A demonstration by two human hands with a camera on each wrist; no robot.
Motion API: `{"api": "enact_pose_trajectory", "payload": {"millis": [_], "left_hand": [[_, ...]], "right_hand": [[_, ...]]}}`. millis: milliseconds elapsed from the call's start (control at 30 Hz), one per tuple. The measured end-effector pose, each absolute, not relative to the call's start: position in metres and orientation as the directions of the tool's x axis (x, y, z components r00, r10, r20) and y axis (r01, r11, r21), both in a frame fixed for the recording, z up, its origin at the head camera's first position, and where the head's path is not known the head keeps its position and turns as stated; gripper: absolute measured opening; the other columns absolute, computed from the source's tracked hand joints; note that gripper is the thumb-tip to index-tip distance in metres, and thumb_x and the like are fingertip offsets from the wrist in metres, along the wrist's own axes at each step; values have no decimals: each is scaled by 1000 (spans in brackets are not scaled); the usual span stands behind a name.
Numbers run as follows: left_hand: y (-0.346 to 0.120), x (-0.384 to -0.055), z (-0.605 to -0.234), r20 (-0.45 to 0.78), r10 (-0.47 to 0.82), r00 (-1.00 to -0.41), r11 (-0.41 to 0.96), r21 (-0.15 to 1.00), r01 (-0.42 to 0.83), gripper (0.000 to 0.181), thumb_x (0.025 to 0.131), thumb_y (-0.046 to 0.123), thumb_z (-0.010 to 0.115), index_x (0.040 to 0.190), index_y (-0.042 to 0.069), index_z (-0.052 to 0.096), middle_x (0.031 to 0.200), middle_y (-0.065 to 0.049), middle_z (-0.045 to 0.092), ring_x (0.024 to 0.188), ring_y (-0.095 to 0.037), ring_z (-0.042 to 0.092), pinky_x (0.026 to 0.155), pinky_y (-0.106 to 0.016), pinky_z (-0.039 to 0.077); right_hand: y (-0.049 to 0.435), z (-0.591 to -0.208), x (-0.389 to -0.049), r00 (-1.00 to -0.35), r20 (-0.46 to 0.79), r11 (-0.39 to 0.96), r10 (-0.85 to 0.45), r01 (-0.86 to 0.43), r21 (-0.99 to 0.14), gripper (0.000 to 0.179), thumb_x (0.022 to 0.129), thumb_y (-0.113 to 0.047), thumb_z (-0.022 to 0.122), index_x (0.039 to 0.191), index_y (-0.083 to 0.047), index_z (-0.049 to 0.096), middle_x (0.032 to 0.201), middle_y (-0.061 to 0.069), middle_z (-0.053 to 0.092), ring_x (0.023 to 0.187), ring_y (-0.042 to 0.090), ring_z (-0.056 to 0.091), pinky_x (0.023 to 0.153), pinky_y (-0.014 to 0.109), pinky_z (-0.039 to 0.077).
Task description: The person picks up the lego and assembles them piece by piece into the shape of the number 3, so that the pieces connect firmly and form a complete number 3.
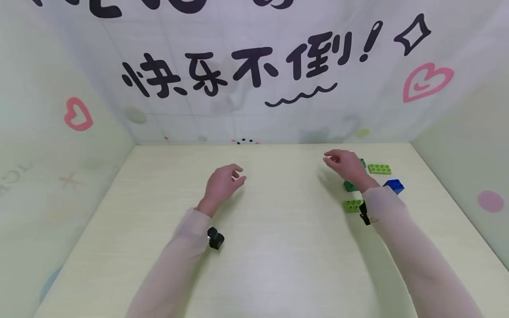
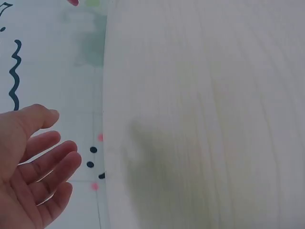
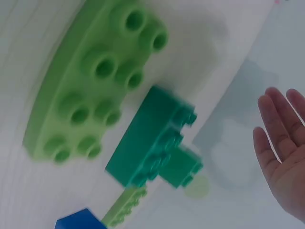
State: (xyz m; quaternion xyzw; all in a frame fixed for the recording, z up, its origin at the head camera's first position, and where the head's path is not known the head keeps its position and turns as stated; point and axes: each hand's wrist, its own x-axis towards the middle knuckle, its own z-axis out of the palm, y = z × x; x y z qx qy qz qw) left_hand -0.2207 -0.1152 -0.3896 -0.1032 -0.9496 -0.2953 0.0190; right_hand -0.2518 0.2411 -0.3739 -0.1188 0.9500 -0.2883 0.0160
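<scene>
A: Grip?
B: Right hand (image 1: pixel 347 165): fingers apart, palm empty. Left hand (image 1: pixel 223 183): fingers loosely curved, thumb and fingertips apart, holding nothing. Both hang above the table (image 1: pixel 274 247), judging by shadows.
A: Bricks, nearest the right hand first?
B: Back green brick (image 3: pixel 182 167), just beside it, partly hidden by it in head view. Front green brick (image 3: pixel 145 138), by the wrist, body side. Back lime brick (image 1: pixel 379 169), out to its right. Front lime brick (image 1: pixel 352 206), farther toward the body, beside the black wrist camera (image 1: pixel 364 213). Blue brick (image 1: pixel 395 186), beyond the wrist to the right, partly behind the sleeve (image 1: pixel 405 238).
A: Left side?
B: Well apart from all five.
A: Step?
B: My read: hands poised, nothing picked up.
A: Next move calls for?
B: Probably right hand back and down, fingers either side of one brick. Neighbours sit near, so a sloppy approach could nudge them.
</scene>
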Motion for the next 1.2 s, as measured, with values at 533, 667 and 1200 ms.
{"api": "enact_pose_trajectory", "payload": {"millis": [533, 667, 1200], "left_hand": [[-24, -210, -399, -6, 352, -936, 708, 655, 262, 25, 86, 22, 64, 108, 10, 64, 88, 1, 66, 76, -13, 59, 62, -25, 45], [-1, -208, -403, -16, 403, -915, 693, 659, 294, 24, 86, 22, 64, 107, 12, 65, 86, 2, 66, 75, -11, 59, 64, -24, 44], [83, -199, -417, -76, 510, -857, 607, 738, 296, 20, 82, 18, 70, 100, 10, 67, 77, 5, 63, 68, -4, 55, 63, -16, 42]], "right_hand": [[306, -358, -233, -985, 55, 812, -160, -164, -560, 40, 96, -26, 46, 120, 5, 54, 108, 25, 58, 95, 36, 55, 80, 50, 43], [319, -359, -232, -989, 39, 825, -143, -141, -547, 39, 96, -24, 46, 120, 6, 54, 108, 27, 58, 94, 36, 56, 79, 50, 44], [342, -365, -242, -988, -75, 851, -134, -76, -520, 41, 93, -18, 52, 124, 8, 48, 119, 31, 49, 106, 43, 47, 88, 54, 38]]}}
